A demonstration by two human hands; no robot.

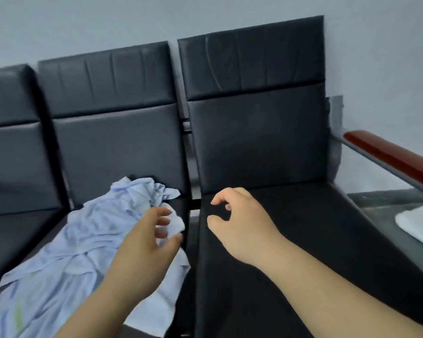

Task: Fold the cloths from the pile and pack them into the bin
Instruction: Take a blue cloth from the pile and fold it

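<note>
**Both hands empty beside the cloth pile**

A crumpled pile of pale blue cloths [83, 240] lies on the middle seat [115, 142] of a row of black padded chairs set against a grey wall [83, 25]. The person's left hand [142, 242] is over the pile's right edge, its fingers apart and loosely curled around nothing. Blur makes it unclear whether the fingertips touch the whitish bunch of cloth just behind them. The right hand [239, 223] hangs above the bare right seat [266, 240], fingers loosely bent and spread, holding nothing. A reddish-brown wooden armrest [388, 157] runs along the right, with a pale, blurred object [420, 223] beyond it at the frame edge.
</note>
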